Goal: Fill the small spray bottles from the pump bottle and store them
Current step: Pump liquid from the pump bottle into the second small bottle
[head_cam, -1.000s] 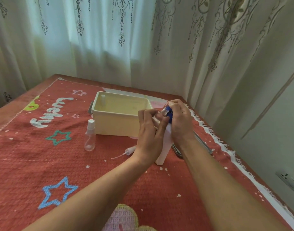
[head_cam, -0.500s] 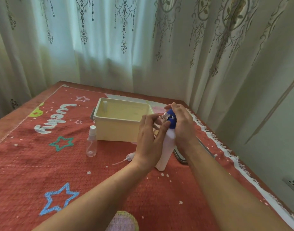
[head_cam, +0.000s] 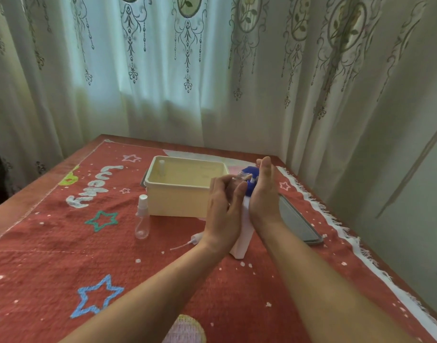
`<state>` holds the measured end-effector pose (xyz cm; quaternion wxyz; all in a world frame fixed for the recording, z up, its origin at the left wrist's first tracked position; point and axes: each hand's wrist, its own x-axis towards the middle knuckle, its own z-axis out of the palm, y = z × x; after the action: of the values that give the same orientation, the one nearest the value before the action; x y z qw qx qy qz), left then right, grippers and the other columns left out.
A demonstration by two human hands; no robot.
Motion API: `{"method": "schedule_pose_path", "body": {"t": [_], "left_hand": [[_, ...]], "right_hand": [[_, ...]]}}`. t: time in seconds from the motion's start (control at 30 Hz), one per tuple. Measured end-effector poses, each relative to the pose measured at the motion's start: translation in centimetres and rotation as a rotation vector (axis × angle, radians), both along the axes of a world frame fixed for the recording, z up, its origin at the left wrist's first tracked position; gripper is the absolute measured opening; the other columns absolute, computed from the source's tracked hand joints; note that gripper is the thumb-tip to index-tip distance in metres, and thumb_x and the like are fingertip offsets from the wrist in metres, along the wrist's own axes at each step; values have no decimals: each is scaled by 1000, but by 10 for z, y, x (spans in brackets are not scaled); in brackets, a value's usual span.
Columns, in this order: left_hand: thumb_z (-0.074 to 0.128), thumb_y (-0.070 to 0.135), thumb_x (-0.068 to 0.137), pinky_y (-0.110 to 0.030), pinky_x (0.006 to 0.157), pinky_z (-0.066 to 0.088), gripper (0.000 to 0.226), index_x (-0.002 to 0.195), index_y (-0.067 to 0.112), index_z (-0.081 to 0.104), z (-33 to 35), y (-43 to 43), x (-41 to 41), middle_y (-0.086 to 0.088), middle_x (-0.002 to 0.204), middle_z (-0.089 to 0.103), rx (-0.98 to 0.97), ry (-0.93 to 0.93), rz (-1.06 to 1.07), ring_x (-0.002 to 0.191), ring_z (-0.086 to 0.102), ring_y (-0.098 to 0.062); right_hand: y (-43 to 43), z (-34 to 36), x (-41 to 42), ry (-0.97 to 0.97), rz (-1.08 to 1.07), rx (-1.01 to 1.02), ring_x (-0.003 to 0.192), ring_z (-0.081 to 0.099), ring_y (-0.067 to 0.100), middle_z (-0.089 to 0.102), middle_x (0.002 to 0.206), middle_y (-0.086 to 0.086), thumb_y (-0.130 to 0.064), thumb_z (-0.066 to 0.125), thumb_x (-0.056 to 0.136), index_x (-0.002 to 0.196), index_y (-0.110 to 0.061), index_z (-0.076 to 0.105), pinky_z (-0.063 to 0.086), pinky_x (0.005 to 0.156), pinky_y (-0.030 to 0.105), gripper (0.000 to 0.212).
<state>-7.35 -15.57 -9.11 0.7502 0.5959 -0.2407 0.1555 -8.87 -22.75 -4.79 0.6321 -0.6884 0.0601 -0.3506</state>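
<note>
Mid-frame the left hand [head_cam: 224, 206] pinches the small spray bottle [head_cam: 241, 175] at the spout; the flat right hand [head_cam: 264, 191] should press the pump bottle [head_cam: 242, 243] gently

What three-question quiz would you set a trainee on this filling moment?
1. True or false: the capped small clear plastic spray bottle stands inside the cream rectangular plastic box.
2. Which hand holds the uncapped small clear bottle at the blue pump head of the white pump bottle? A) left hand B) right hand C) neither
3. Fill in: the loose white spray head with its thin tube lies on the red patterned ____.
Key: 1 false, it stands outside, beside the box; 2 A; 3 cloth.
</note>
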Motion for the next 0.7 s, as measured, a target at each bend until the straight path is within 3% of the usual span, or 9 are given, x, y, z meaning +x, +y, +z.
{"method": "schedule_pose_path", "body": {"t": [0.1,0.2,0.4,0.5,0.6,0.7], "left_hand": [[59,35,97,-48,89,52,10,107,37,55,-2,2,2,-3,107,62,11,-1,11,100,62,-22],[61,33,97,-45,87,53,18,113,27,56,-5,6,-1,-3,105,63,44,14,-12,98,62,-20],[65,35,94,-31,84,54,27,117,21,62,-6,18,-8,6,101,69,81,54,-23,94,64,-10],[67,35,92,-28,85,54,29,118,23,65,-7,28,-10,10,101,71,116,64,-7,96,65,-8],[71,32,90,-31,88,56,25,114,27,67,-5,41,-16,13,101,72,116,81,0,98,66,-6],[73,31,88,-34,88,58,21,108,32,67,3,57,-25,14,99,72,118,91,3,98,67,-6]], "right_hand": [[-2,-1,0,6,-20,-52,67,62,-6,63,86,-12,-50,26,106,96,-34,51,48,75,21,31],[-7,0,-2,13,-36,-104,66,60,-11,60,89,-13,-44,27,108,103,-29,51,47,67,9,28],[-12,2,-7,36,-67,-171,67,60,-13,60,90,-11,-43,27,108,118,-21,50,44,63,5,34],[-13,4,-9,71,-57,-173,75,63,-7,63,92,-14,-47,27,108,121,-26,49,46,76,17,33],[-16,9,-13,109,-26,-197,86,61,-9,63,93,-14,-46,26,108,135,-23,45,42,88,17,39],[-18,18,-14,206,-13,-257,118,57,17,64,115,-8,-57,25,105,152,-24,30,37,109,41,58]]}}
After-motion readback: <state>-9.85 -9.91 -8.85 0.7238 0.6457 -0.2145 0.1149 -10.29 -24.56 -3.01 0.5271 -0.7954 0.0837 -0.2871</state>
